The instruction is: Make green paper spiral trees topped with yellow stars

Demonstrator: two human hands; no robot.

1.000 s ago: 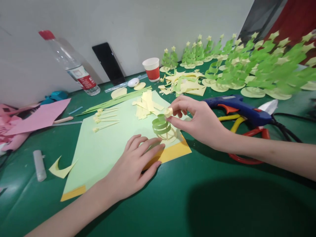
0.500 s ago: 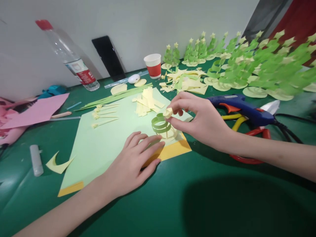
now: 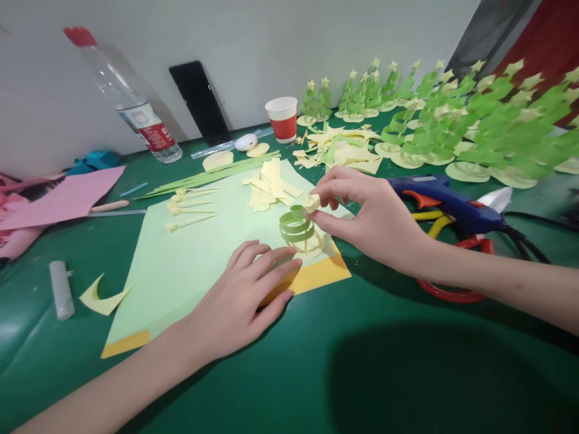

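My right hand pinches a pale yellow paper star between thumb and fingertips. Just below it is a coiled green paper strip, above a pale yellow round paper base. Whether the star is joined to the coil I cannot tell. My left hand lies palm down with fingers stretched out, its fingertips beside the base. Under both is a pale green sheet with orange strips along its near edge. Yellow paper strips and several star-topped sticks lie on the sheet.
On the right sit a blue glue gun and red-handled scissors. Many finished paper trees stand behind. Further back are paper scraps, a paper cup, a phone and a bottle. Pink paper lies left.
The right hand with the star has shifted very slightly right, and the green coil appears a little further right too. The left hand stays in place. The view has moved slightly.
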